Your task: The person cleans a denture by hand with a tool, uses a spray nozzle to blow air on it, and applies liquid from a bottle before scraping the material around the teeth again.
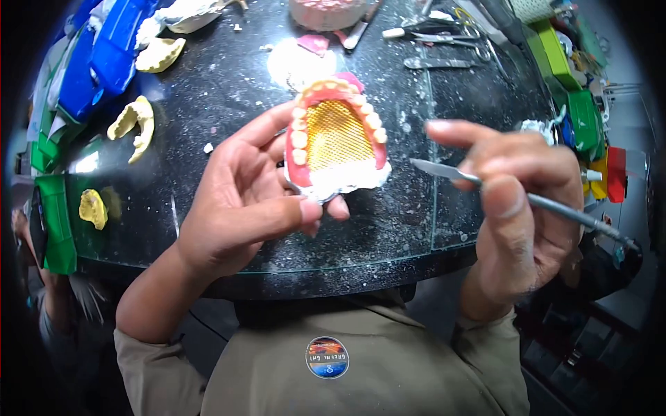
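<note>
My left hand (239, 187) holds a denture model (298, 170) by its left side and lower edge, above the black table. The model has pink gums, cream teeth, a gold mesh palate (336, 135) and white plaster along its lower edge. To its right, my right hand (531, 187) grips a thin metal carving knife (444, 170) between thumb and fingers, with the index finger stretched out. The knife's blade points left toward the model and stands apart from it.
Yellowish plaster pieces (139, 125) lie at the left of the black table (368, 256), near blue bins (111, 52). A pink-topped cast (327, 14) stands at the back; metal tools (440, 63) lie back right. Green and red bins line the right edge.
</note>
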`<action>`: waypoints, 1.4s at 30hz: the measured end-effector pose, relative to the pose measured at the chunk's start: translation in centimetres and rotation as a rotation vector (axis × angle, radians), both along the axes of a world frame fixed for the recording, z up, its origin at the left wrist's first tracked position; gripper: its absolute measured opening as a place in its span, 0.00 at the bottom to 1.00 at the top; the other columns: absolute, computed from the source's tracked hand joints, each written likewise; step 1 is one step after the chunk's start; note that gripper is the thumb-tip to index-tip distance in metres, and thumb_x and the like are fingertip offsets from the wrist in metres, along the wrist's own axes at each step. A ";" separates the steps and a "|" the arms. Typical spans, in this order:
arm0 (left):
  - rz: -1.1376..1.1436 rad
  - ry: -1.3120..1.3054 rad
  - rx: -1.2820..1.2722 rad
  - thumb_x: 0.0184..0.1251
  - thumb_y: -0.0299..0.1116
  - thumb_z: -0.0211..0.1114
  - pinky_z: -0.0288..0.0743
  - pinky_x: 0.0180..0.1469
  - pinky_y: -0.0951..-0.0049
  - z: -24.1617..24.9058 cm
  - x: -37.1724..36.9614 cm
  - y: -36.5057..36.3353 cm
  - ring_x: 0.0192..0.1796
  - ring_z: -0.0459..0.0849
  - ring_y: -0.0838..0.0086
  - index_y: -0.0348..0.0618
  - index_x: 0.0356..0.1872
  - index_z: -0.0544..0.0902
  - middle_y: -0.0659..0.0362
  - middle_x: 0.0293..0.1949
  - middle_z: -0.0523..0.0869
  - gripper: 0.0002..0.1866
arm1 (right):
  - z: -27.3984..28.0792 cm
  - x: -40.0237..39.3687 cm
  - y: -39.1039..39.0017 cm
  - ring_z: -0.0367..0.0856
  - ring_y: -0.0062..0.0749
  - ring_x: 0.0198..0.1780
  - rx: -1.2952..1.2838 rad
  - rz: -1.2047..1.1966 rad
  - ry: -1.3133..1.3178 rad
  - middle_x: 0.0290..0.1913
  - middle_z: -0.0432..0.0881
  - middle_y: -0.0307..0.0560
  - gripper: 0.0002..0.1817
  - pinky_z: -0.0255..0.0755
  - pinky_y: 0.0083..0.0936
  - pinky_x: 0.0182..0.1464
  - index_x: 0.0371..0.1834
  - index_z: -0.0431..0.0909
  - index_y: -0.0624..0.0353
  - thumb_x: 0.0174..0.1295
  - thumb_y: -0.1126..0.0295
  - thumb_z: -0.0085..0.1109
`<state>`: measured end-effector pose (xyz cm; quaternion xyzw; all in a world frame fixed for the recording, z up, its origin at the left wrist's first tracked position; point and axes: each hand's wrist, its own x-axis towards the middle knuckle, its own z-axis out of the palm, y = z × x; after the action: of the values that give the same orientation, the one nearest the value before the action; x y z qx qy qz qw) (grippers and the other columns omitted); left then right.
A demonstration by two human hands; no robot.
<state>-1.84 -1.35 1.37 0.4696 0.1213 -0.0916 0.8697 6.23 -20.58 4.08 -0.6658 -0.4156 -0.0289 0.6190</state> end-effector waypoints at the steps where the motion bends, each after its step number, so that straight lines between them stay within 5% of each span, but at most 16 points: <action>1: 0.000 -0.015 -0.019 0.41 0.26 0.66 0.76 0.33 0.83 -0.1 0.0 0.1 0.35 0.83 0.72 0.28 0.63 0.53 0.48 0.45 0.78 0.45 | 0.1 0.4 1.0 0.72 0.27 0.29 -0.042 0.011 -0.040 0.26 0.72 0.48 0.07 0.73 0.51 0.47 0.33 0.70 0.66 0.61 0.72 0.49; 13: -0.025 -0.023 -0.180 0.42 0.18 0.59 0.77 0.43 0.74 -0.5 -0.2 0.3 0.39 0.82 0.68 0.27 0.64 0.51 0.43 0.53 0.73 0.42 | -2.2 0.3 2.5 0.74 0.25 0.29 -0.111 0.017 -0.039 0.24 0.75 0.46 0.04 0.70 0.52 0.51 0.30 0.74 0.65 0.57 0.74 0.56; 28: 0.044 -0.027 -0.150 0.43 0.18 0.60 0.76 0.34 0.82 -0.6 -0.2 -0.3 0.38 0.82 0.70 0.27 0.64 0.51 0.45 0.50 0.74 0.42 | -2.3 0.0 2.6 0.77 0.38 0.38 -0.161 0.010 -0.049 0.26 0.78 0.49 0.04 0.70 0.46 0.52 0.32 0.75 0.68 0.55 0.78 0.57; 42: 0.021 -0.029 -0.144 0.43 0.17 0.59 0.77 0.39 0.78 -0.7 -0.2 -0.1 0.40 0.82 0.68 0.28 0.64 0.51 0.44 0.51 0.73 0.42 | -2.3 -0.1 2.6 0.77 0.46 0.44 -0.186 0.007 -0.046 0.28 0.79 0.51 0.04 0.70 0.41 0.52 0.32 0.75 0.68 0.54 0.79 0.57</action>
<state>-2.06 -1.47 0.68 0.4060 0.1069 -0.0844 0.9037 6.17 -17.99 1.81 -0.7181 -0.4332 -0.0034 0.5447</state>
